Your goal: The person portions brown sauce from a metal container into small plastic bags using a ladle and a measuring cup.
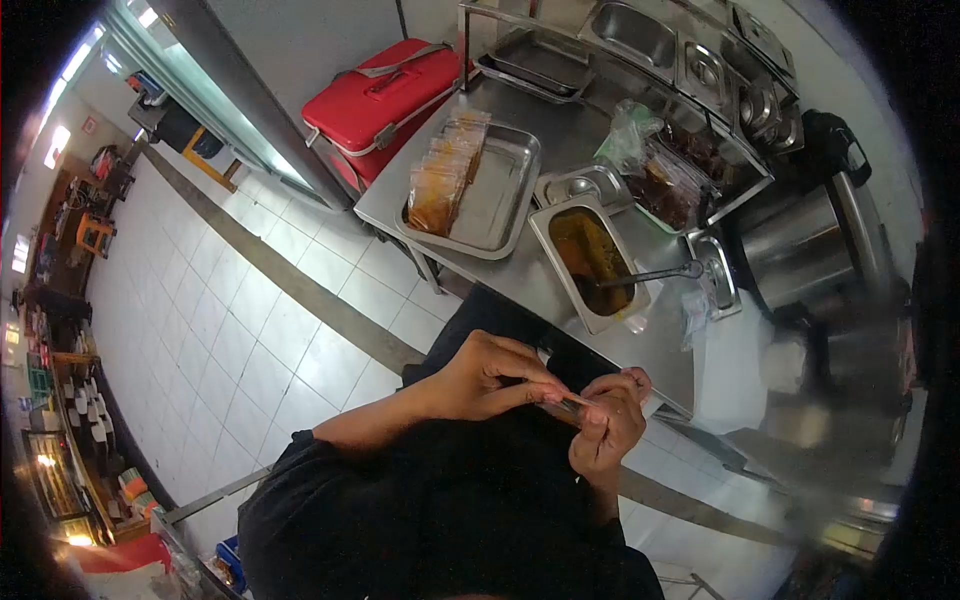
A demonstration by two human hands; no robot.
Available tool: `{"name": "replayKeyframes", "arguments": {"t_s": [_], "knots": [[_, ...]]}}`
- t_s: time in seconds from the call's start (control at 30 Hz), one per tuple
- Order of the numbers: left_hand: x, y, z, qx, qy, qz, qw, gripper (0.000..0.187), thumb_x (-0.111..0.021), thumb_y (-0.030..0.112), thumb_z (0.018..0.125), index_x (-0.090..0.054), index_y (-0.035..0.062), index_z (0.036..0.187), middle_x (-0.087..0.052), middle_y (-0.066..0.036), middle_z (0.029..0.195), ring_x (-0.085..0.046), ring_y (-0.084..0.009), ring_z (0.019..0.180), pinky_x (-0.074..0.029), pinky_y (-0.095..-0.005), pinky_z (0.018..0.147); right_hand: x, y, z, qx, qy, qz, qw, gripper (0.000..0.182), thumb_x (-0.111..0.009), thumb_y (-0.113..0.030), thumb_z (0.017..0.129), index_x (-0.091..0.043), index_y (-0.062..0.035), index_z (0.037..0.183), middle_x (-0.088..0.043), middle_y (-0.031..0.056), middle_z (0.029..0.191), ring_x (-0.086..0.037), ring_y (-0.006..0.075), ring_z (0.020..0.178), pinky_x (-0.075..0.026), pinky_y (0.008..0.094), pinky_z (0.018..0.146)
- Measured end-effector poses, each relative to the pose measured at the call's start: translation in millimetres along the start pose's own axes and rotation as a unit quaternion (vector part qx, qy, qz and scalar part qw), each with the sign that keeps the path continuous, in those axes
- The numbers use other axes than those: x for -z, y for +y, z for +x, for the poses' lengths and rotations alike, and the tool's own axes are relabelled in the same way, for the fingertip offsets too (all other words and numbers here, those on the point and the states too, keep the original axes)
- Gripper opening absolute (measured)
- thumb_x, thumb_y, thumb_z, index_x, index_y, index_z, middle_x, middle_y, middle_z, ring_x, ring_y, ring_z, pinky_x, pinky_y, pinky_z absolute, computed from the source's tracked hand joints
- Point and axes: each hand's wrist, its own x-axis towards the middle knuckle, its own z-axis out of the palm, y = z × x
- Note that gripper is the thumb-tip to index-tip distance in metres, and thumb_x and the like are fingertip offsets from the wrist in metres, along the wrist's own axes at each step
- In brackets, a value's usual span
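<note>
In front of my chest, my left hand (500, 375) and my right hand (610, 420) meet with fingertips pinched together. Whatever is between them is small and thin, and I cannot tell what it is. Just beyond the hands, on the steel counter, stands a deep metal pan (588, 262) of yellow-orange sauce with a ladle (650, 275) resting in it. Farther left, a shallow steel tray (510, 205) carries overlapping clear bags (447, 175) of orange-brown liquid.
A red cooler box (380, 100) stands past the tray. Bags of dark food (668, 190) lie under a steel rack (640, 40) of metal pans. A large steel pot (800, 245) is at the right. White floor tiles (255, 300) stretch left; the steel counter's edge (560, 345) runs close to me.
</note>
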Motion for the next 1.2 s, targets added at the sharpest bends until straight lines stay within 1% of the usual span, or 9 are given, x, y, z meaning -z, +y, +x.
{"name": "replayKeyframes", "arguments": {"t_s": [0.27, 0.33, 0.47, 0.67, 0.77, 0.83, 0.87, 1.07, 1.2], "knots": [[12.8, -24.6, 3.3, -0.037, 0.032, 0.054, 0.997, 0.01, -0.067, 0.013, 0.092, -0.07, 0.0033, 0.094, -0.07, -0.01, 0.091, -0.068, -0.016, 0.079, -0.053, -0.0276, 0.069, -5.4, 2.9, -1.5, -0.053, -0.022, 0.012, 0.998, 0.023, -0.052, -0.026, 0.094, -0.062, -0.0064, 0.091, -0.064, 0.0097, 0.088, -0.06, 0.028, 0.085, -0.035, 0.0466, 0.093], [36.0, -27.6, -2.0, 0.054, 0.076, 0.079, 0.993, 0.009, -0.059, 0.009, 0.096, -0.064, 0.0011, 0.096, -0.068, -0.008, 0.091, -0.067, -0.0165, 0.082, -0.052, -0.0287, 0.072, -0.6, 0.6, 3.2, -0.049, -0.062, -0.034, 0.996, 0.036, -0.053, -0.04, 0.096, -0.064, -0.0072, 0.106, -0.065, 0.0089, 0.101, -0.057, 0.0291, 0.099, -0.032, 0.047, 0.098], [98.4, -25.0, 10.9, 0.071, 0.194, 0.28, 0.938, 0.011, -0.05, 0.008, 0.1, -0.058, 0.0004, 0.098, -0.061, -0.004, 0.082, -0.059, -0.0089, 0.074, -0.048, -0.025, 0.066, 3.6, 6.5, -3.1, -0.1, -0.071, -0.03, 0.992, 0.027, -0.064, -0.03, 0.09, -0.064, -0.0073, 0.105, -0.066, 0.0085, 0.101, -0.058, 0.0304, 0.099, -0.035, 0.0465, 0.097], [191.2, -92.2, 31.5, 0.139, 0.226, 0.241, 0.934, 0.018, -0.05, 0.014, 0.102, -0.059, -0.0014, 0.103, -0.063, -0.004, 0.08, -0.056, -0.0102, 0.068, -0.046, -0.0246, 0.062, -3.3, 15.4, -12.2, -0.154, -0.136, -0.047, 0.977, 0.023, -0.068, -0.023, 0.087, -0.064, -0.0077, 0.105, -0.066, 0.0083, 0.102, -0.059, 0.0294, 0.098, -0.037, 0.0448, 0.095], [208.8, -125.4, 30.2, 0.089, 0.232, 0.439, 0.863, 0.02, -0.053, 0.014, 0.1, -0.059, -0.0011, 0.111, -0.064, -0.006, 0.081, -0.055, -0.0163, 0.064, -0.046, -0.029, 0.063, -5.5, 19.2, -16.2, -0.134, -0.145, -0.067, 0.978, 0.024, -0.068, -0.024, 0.087, -0.064, -0.0077, 0.105, -0.066, 0.0088, 0.102, -0.059, 0.0296, 0.098, -0.037, 0.0443, 0.095], [196.1, -123.3, 39.8, -0.106, 0.42, 0.503, 0.748, 0.021, -0.055, 0.014, 0.098, -0.063, -0.0003, 0.111, -0.065, -0.008, 0.08, -0.056, -0.022, 0.068, -0.047, -0.033, 0.069, -5.0, 22.1, -15.8, -0.143, -0.146, -0.067, 0.977, 0.024, -0.068, -0.024, 0.087, -0.064, -0.0078, 0.104, -0.066, 0.0087, 0.101, -0.059, 0.0294, 0.098, -0.037, 0.0439, 0.095], [193.0, -118.3, 36.7, -0.126, 0.473, 0.459, 0.741, 0.017, -0.063, 0.016, 0.092, -0.066, 0.0014, 0.099, -0.065, -0.01, 0.081, -0.061, -0.0267, 0.075, -0.047, -0.0355, 0.076, -4.2, 22.6, -17.1, -0.156, -0.155, -0.064, 0.973, 0.025, -0.069, -0.025, 0.087, -0.065, -0.0079, 0.104, -0.066, 0.0087, 0.101, -0.059, 0.0293, 0.098, -0.037, 0.0436, 0.095], [142.8, -106.5, -17.4, 0.038, 0.172, 0.582, 0.794, 0.025, -0.072, 0.026, 0.081, -0.065, 0.0047, 0.092, -0.066, -0.013, 0.083, -0.064, -0.0309, 0.083, -0.047, -0.0415, 0.081, -8.8, 27.9, -12.7, -0.178, -0.144, -0.061, 0.972, 0.025, -0.071, -0.024, 0.085, -0.065, -0.0086, 0.104, -0.066, 0.0078, 0.098, -0.06, 0.0284, 0.096, -0.039, 0.043, 0.094], [136.5, -100.3, -10.1, 0.044, 0.18, 0.597, 0.781, 0.035, -0.07, 0.034, 0.083, -0.062, 0.0064, 0.103, -0.066, -0.013, 0.086, -0.064, -0.0318, 0.086, -0.043, -0.0433, 0.09, -18.4, 29.0, -5.7, -0.131, -0.165, -0.063, 0.976, 0.025, -0.072, -0.024, 0.085, -0.065, -0.0094, 0.104, -0.066, 0.0072, 0.098, -0.06, 0.0283, 0.095, -0.039, 0.043, 0.093]]}}
